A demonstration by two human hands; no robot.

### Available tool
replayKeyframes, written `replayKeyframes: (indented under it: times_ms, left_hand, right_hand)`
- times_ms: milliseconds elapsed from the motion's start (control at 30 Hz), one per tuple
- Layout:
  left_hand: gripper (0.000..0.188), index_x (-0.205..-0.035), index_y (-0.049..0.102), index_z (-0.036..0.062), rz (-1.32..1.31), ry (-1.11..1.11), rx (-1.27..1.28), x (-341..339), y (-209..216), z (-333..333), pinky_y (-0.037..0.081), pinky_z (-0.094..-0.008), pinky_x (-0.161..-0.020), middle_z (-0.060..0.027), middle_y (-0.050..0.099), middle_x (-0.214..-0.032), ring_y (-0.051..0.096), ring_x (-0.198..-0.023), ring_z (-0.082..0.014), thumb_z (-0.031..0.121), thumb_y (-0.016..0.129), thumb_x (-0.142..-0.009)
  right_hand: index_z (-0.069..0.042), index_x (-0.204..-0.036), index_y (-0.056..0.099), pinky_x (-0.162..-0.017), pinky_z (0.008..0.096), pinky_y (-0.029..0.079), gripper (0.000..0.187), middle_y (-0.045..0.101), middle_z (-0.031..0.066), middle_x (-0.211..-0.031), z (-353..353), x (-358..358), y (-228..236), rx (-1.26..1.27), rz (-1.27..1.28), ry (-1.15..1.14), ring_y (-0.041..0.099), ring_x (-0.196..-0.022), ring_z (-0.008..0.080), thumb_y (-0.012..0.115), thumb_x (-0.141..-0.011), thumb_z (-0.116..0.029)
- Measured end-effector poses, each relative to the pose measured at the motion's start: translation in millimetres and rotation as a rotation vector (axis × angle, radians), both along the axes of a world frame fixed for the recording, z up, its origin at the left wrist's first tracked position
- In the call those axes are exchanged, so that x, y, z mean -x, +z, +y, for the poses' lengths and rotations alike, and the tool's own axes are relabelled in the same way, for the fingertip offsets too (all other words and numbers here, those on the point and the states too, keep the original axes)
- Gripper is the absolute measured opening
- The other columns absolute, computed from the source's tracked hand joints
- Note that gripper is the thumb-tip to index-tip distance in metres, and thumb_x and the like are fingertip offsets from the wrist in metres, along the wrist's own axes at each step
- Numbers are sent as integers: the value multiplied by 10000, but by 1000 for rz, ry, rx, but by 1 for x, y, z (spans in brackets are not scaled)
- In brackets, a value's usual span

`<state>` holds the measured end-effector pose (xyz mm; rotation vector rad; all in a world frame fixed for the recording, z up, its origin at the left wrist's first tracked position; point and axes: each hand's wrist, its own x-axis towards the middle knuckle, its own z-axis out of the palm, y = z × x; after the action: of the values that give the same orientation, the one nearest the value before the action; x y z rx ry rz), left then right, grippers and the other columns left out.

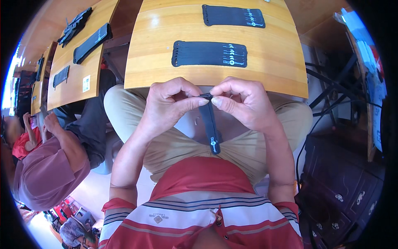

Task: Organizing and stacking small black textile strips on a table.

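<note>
A dark strap (209, 124) hangs down over my lap, its upper end pinched between both hands just off the table's near edge. My left hand (172, 101) grips that end between thumb and forefinger. From the other side, my right hand (242, 101) pinches the same end, the two thumbs almost meeting. A small pale print shows near the strap's lower tip. On the table beyond my hands lies a flat set of dark straps (203, 54), with a row of holes along its left end and pale printing at the right. Behind it rests a similar set (232, 15).
The wooden table (153, 70) stands before my knees. On the left, another wooden table (78, 93) carries dark strap bundles (93, 43), with a seated person (54, 166) beside it. To the right are a dark drawer cabinet (340, 178), a hanging cable (304, 145) and black metal legs (331, 85).
</note>
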<state>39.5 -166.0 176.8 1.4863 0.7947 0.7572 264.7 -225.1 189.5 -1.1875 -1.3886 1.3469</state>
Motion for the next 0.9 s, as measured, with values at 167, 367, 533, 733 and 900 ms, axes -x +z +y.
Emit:
replayKeyframes:
  times_ms: [167,367,533,733,900]
  left_hand:
    - [104,-898,724,3,-11,-67,-37,0,4,-2,529,-225,-632,-34,725,-822,653,-751,-56,36,811,-852]
    - [188,-952,713,-12,141,-174,-374,-4,9,2,560,-273,-654,-101,716,-901,697,-785,-150,11,827,-804]
    - [147,-918,702,22,166,-176,-563,-12,16,-5,551,-335,-651,-88,674,-937,688,-789,-237,46,803,-814]
    - [193,-947,726,33,183,-148,-852,-13,5,-8,570,-329,-613,-88,674,-935,696,-772,-226,11,792,-767]
    - [269,-973,741,53,226,-167,-1063,-16,1,-10,586,-302,-578,-77,669,-955,704,-775,-201,17,770,-708]
  right_hand:
    - [46,-1078,700,-687,217,497,167,674,37,-935,-2,-2,-8,-32,8,0,604,-785,68,687,-978,-88]
    - [52,-1071,682,-718,247,522,200,691,54,-867,0,-8,-10,126,100,129,632,-785,86,640,-1001,-130]
    - [46,-1079,661,-684,241,496,225,662,29,-840,-7,-8,-19,223,230,173,596,-759,74,590,-1029,-161]
    - [50,-1041,662,-714,250,552,198,674,49,-803,-18,-7,-9,96,42,71,661,-752,95,569,-1034,-125]
    - [43,-1034,662,-717,250,552,189,673,41,-810,-23,-13,-9,147,73,39,646,-751,86,570,-1035,-122]
